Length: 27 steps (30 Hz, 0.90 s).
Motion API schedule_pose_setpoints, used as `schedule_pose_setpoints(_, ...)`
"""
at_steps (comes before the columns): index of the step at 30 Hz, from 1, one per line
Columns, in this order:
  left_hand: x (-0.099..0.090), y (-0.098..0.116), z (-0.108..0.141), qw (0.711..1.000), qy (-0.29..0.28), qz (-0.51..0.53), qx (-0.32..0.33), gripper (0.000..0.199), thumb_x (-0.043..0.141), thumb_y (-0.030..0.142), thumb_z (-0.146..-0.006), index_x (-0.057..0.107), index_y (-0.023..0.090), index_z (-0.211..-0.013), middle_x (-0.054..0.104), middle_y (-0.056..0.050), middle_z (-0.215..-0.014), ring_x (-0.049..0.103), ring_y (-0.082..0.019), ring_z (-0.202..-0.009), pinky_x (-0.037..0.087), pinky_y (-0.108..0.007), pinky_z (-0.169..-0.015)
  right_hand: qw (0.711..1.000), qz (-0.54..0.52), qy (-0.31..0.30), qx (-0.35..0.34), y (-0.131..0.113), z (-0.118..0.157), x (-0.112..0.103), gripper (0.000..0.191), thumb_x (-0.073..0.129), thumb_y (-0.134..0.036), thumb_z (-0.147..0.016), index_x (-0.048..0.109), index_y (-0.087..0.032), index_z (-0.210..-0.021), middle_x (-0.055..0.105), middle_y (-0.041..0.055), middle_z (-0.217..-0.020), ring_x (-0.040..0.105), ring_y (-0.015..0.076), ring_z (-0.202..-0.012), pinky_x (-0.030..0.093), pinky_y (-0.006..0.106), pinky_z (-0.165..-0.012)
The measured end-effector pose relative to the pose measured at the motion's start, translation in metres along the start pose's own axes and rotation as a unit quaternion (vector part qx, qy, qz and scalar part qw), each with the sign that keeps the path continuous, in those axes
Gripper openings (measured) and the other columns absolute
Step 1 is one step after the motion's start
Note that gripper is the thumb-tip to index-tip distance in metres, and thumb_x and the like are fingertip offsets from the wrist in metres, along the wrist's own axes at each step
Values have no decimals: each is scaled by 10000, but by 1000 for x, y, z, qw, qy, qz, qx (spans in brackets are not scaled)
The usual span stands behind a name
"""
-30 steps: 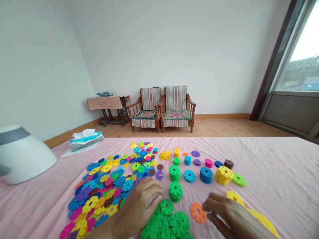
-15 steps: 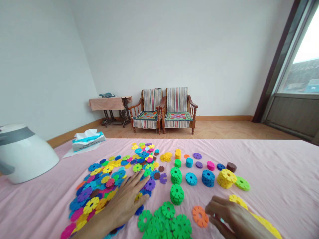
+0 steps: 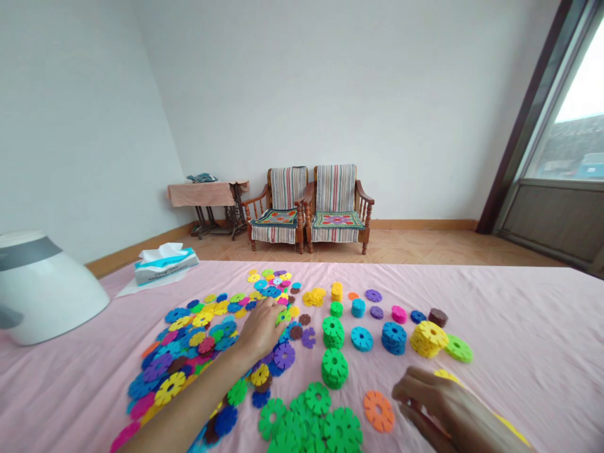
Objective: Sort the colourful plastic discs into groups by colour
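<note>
My left hand (image 3: 262,328) reaches over the far right part of a mixed heap of notched plastic discs (image 3: 172,387). Its fingers are bent down at a light green disc (image 3: 284,316) and hide part of it. My right hand (image 3: 431,402) hovers curled beside a single orange disc (image 3: 379,411), its fingers close together; what they hold, if anything, is hidden. Loose green discs (image 3: 343,429) lie near the front edge, with green stacks (image 3: 335,368) behind them. Farther right stand a blue stack (image 3: 394,338) and a yellow stack (image 3: 429,338).
A white and grey kettle (image 3: 47,289) stands at the left, near a tissue box (image 3: 165,264). Small stacks and single discs, among them a purple disc (image 3: 374,295), dot the pink cloth (image 3: 528,327). Two wooden armchairs (image 3: 336,204) are beyond the table.
My left hand has moved forward from the middle of the heap to its far right part, and its spread fingers have bent. My right hand has shifted slightly.
</note>
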<state>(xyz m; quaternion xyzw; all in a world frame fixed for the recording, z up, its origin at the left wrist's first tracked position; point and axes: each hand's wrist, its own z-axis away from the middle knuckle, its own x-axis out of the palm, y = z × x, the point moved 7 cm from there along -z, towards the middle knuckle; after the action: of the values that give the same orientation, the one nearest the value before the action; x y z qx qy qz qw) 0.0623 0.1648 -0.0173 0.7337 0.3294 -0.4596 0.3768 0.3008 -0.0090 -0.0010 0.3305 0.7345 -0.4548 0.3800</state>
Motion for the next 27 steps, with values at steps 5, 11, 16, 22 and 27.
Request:
schedule_pose_setpoints(5, 4, -9, -7, 1000, -22, 12, -17, 158, 636, 174, -727, 647, 203, -881, 621, -49, -913, 576, -236, -949, 434, -326, -850, 1000, 9, 2, 4, 9, -3, -14, 283, 376, -249, -928, 625, -221, -796, 664, 39, -774, 629, 164, -684, 488, 273, -638)
schedule_pose_setpoints(11, 8, -17, -16, 998, -29, 53, -34, 162, 636, 142, -649, 593, 210, -790, 569, -9, -832, 566, -219, -878, 425, -289, -783, 997, 20, 33, 61, 30, -3, -39, 262, 400, -274, -929, 652, -228, -873, 690, 34, -802, 642, 174, -718, 487, 287, -654)
schedule_pose_setpoints(16, 4, -31, -16, 991, -32, 113, -57, 78, 587, 216, -653, 526, 213, -701, 520, 44, -652, 539, -168, -670, 411, -245, -633, 993, 16, 78, 92, 49, -1, -61, 281, 416, -340, -928, 662, -214, -881, 701, 23, -762, 643, 163, -656, 479, 270, -606)
schedule_pose_setpoints(22, -4, -78, -15, 977, -36, 178, -111, 222, 581, 379, -646, 549, 191, -759, 603, 22, -643, 598, -181, -636, 457, -262, -598, 969, -46, 175, 170, 75, 9, -82, 329, 484, -470, -885, 690, -214, -910, 729, 76, -1030, 690, 212, -827, 518, 304, -718)
schedule_pose_setpoints(27, 0, -99, -5, 978, -46, 134, -154, 281, 617, 333, -623, 617, 170, -852, 593, 32, -607, 610, -195, -610, 461, -272, -572, 968, -47, 171, 179, 90, 10, -68, 360, 501, -524, -850, 692, -225, -905, 734, 75, -1016, 695, 233, -820, 526, 310, -699)
